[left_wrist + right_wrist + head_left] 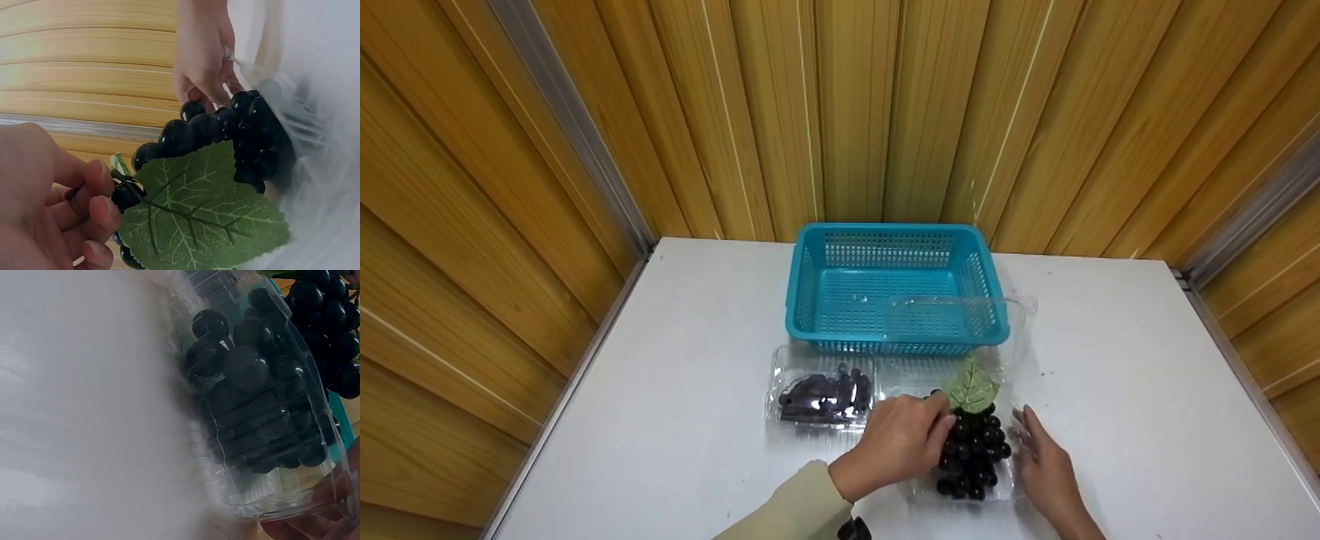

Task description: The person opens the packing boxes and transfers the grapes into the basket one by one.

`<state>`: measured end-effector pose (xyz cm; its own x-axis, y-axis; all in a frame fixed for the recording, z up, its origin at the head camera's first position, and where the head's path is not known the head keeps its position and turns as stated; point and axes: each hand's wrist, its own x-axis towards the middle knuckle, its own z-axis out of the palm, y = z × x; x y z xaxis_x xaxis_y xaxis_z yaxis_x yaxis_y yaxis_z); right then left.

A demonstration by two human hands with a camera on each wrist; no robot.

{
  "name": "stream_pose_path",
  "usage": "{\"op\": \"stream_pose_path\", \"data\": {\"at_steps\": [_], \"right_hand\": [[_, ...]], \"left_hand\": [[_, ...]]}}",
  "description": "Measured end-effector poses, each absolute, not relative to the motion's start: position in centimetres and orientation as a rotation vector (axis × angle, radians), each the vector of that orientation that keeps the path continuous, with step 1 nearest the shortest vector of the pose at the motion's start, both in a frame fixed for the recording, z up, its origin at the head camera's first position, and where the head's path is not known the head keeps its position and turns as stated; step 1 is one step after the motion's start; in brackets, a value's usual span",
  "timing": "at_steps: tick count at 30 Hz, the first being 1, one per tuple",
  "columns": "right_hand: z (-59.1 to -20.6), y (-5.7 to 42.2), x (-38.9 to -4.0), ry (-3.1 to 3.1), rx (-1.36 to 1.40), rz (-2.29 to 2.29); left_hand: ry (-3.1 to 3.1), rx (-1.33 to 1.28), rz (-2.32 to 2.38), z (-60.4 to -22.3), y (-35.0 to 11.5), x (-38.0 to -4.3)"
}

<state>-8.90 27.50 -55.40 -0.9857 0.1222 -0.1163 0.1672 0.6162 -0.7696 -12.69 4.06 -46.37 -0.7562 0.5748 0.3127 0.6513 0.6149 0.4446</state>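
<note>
A: Left hand [904,436], state?
B: Gripping. Thumb and fingers pinch the bunch [971,459] at its stem [120,176], right by the leaf [971,390].
A: Right hand [1046,469]?
B: Gripping the box [1005,492] by its right side, plastic between thumb and fingers. Partly out of frame in the right wrist view.
A: Bunch is where?
B: At the box, near the front of the table [660,375], a bit right of centre. Head view: black grapes over the box base, leaf toward the basket [885,227]. Right wrist view: some grapes show through the box wall, others sit past the rim. Can't tell if it's all one bunch.
A: Box itself?
B: Clear, lid [1024,319] raised, overlapping the basket's front right corner from the head camera. Touching it or not, can't tell.
A: Left of that?
B: Second box [791,361], clear, closed, dark fruit [825,394] inside. Sits in front of the basket.
A: Basket?
B: Blue, rectangular, mesh sides, back of the table near the wall [847,112].
A: Leftovers?
B: Dark thing [855,529] at the bottom edge by the sleeve [802,502], cut off, can't tell what. Table's white, wall's wood-look panels.
</note>
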Motion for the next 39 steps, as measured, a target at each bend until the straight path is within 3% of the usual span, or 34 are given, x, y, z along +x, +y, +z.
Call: {"op": "stream_pose_path", "data": {"at_steps": [39], "right_hand": [[-55.7,27.7,-8.8,2.828,0.271,-1.297]], "left_hand": [[-2.591,-1.127,-0.851,-42.6,3.8,-14.3]]}}
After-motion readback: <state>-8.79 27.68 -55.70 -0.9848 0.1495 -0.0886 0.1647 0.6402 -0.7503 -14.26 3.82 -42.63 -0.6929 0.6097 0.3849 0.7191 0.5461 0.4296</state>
